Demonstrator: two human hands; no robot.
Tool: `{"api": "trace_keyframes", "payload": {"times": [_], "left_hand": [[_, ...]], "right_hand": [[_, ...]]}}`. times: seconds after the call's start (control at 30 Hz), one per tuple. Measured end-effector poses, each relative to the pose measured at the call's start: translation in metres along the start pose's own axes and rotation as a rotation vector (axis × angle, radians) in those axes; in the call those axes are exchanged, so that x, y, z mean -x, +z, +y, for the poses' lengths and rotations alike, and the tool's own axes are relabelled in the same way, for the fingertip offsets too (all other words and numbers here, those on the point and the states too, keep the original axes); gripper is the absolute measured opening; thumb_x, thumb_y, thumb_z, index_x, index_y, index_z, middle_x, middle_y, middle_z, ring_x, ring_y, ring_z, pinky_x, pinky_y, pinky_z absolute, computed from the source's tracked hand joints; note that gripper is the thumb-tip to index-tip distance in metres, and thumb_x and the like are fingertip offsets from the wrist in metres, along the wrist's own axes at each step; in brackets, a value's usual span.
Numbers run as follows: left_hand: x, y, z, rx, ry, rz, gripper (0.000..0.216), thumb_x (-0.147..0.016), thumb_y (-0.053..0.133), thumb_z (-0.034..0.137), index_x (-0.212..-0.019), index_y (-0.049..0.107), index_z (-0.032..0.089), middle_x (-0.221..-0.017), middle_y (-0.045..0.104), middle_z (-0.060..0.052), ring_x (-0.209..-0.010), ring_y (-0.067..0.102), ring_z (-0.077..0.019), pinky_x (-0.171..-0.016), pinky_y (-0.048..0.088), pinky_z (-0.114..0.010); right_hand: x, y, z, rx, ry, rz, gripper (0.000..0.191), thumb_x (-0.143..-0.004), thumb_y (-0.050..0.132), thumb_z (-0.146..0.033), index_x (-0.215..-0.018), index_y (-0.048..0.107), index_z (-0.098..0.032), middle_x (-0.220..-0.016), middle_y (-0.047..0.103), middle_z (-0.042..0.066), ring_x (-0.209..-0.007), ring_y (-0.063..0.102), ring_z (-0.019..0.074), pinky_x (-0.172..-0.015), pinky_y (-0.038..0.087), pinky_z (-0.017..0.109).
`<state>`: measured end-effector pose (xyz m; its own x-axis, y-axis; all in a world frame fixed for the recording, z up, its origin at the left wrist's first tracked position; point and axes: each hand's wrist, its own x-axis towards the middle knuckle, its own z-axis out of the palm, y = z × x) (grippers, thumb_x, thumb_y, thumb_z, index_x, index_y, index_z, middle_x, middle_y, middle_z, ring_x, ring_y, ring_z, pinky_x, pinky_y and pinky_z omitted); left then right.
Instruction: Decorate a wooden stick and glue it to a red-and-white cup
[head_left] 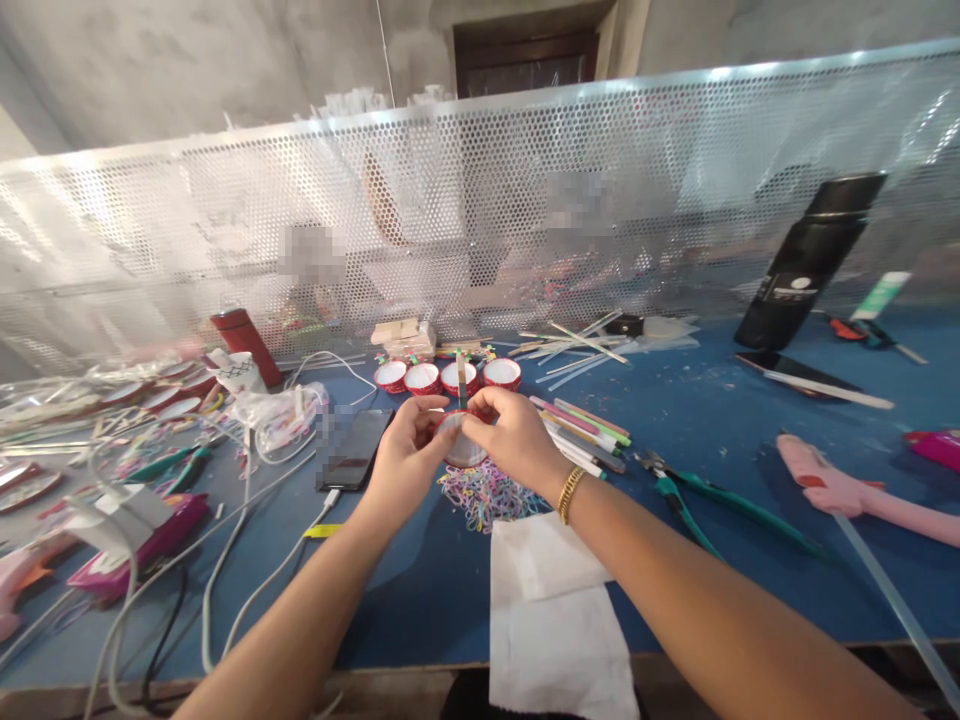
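Note:
My left hand (412, 445) and my right hand (517, 435) are closed on a small red drum (465, 453) with a pale round face, one hand at each side. A flat wooden stick (462, 378) points away from its far rim; whether it is joined to the drum is unclear. Just beyond my fingers, several like red drums (421, 377) with white faces stand in a row. Under and in front of my hands lies a heap of tiny coloured elastic loops (484, 498). Beside my right hand are several marker pens (581, 422).
On the right are green-handled pliers (750, 510), a pink glue gun (832, 475) and a black flask (810, 262). On the left lie a phone (352, 450), trailing cables (247, 510) and a red bottle (246, 345). White cloth (559, 620) hangs over the front edge. A perforated metal screen (480, 220) borders the back.

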<state>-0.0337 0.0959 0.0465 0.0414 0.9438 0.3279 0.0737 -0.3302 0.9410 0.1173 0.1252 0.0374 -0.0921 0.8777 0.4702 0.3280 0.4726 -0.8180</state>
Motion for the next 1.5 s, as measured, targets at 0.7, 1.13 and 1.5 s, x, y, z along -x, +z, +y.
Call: {"api": "trace_keyframes", "payload": {"times": [0.7, 1.13, 1.5], "left_hand": [[-0.002, -0.003, -0.010, -0.099, -0.036, -0.032, 0.046, -0.073, 0.072, 0.026, -0.114, 0.053, 0.017, -0.084, 0.069, -0.001, -0.066, 0.060, -0.0122, -0.059, 0.049, -0.024], [-0.003, -0.005, -0.013, -0.093, -0.061, 0.001, 0.054, -0.072, 0.075, 0.031, -0.118, 0.051, 0.016, -0.087, 0.072, -0.004, -0.067, 0.065, -0.0143, -0.061, 0.052, -0.026], [-0.003, -0.005, -0.012, -0.099, -0.053, 0.014, 0.056, -0.069, 0.077, 0.033, -0.117, 0.052, 0.016, -0.083, 0.072, -0.003, -0.066, 0.066, -0.0159, -0.061, 0.052, -0.027]], "right_hand": [[0.002, 0.005, -0.003, -0.018, -0.005, 0.006, 0.007, -0.073, 0.058, -0.026, -0.068, 0.055, -0.021, -0.066, 0.061, -0.001, -0.064, 0.054, 0.0143, -0.064, 0.041, 0.027], [0.002, 0.005, 0.000, 0.027, 0.018, -0.041, 0.007, -0.074, 0.060, -0.028, -0.072, 0.056, -0.021, -0.069, 0.061, -0.002, -0.067, 0.056, 0.0148, -0.065, 0.040, 0.027], [0.002, 0.005, 0.000, 0.070, 0.022, -0.052, 0.010, -0.075, 0.058, -0.029, -0.070, 0.055, -0.021, -0.067, 0.060, -0.003, -0.064, 0.053, 0.0141, -0.061, 0.035, 0.026]]}}
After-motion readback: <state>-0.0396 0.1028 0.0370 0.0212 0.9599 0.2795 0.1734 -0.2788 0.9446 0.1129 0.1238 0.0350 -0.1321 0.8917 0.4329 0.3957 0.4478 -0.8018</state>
